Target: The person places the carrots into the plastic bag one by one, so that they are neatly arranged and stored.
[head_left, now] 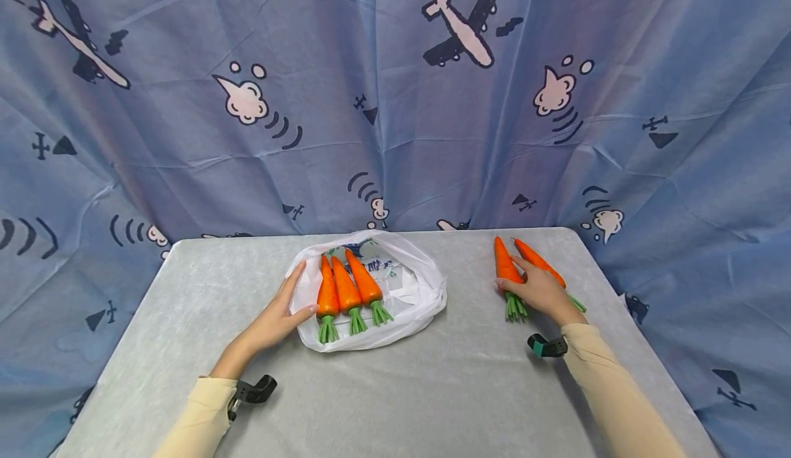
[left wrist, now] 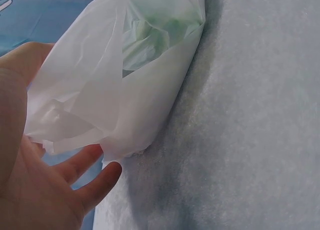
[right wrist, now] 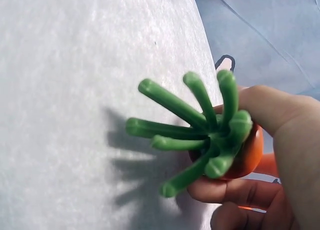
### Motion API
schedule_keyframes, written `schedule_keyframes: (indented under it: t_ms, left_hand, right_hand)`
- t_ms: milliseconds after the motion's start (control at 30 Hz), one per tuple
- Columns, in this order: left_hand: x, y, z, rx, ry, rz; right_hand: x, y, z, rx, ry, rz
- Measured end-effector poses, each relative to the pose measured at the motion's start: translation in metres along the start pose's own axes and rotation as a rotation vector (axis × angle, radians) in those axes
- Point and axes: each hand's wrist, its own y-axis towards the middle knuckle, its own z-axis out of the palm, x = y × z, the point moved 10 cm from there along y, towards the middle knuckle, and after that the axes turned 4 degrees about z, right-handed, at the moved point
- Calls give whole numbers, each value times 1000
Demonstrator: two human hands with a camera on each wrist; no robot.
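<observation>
A white plastic bag [head_left: 426, 303] lies spread open at the table's centre, with three orange carrots [head_left: 346, 290] side by side on it, their green stems toward me. My left hand [head_left: 276, 317] holds the bag's left edge between thumb and fingers. In the left wrist view the bag [left wrist: 145, 105] hides part of the thumb and fingertips. At the right my right hand [head_left: 542, 289] grips a carrot [head_left: 505, 264] by its thick end. Close up in the right wrist view are its green stems [right wrist: 172, 105]. Another carrot [head_left: 539, 261] lies just right of it, partly beneath the hand.
The pale grey table [head_left: 395, 403] extends around the bag and carrots. Behind it hangs a blue curtain [head_left: 395, 135] printed with planes, which also drapes down both sides. Each wrist wears a dark band, such as the left wristband [head_left: 256, 391].
</observation>
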Motion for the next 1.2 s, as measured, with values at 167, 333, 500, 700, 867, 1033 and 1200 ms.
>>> schedule_keyframes:
  t_ms: [167, 333, 500, 700, 867, 1033, 1200]
  left_hand:
    - [1, 0, 1, 1, 2, -5]
    - [1, 1, 2, 10, 4, -1]
    - [-1, 1, 2, 14, 3, -10]
    - [-1, 1, 2, 24, 3, -24]
    - [-3, 1, 1, 23, 1, -25]
    - [-2, 1, 1, 25, 3, -28]
    - [-3, 1, 2, 27, 1, -26]
  right_hand:
    - [6, -2, 0, -1, 3, -4]
    - [15, -4, 0, -5, 35, -28]
    - [29, -6, -3, -25, 38, -67]
    - [42, -9, -4, -39, 21, -94]
    - [55, -13, -3, -52, 34, -107]
    - [71, -20, -2, -31, 69, -135]
    - [88, -26, -1, -21, 80, -176]
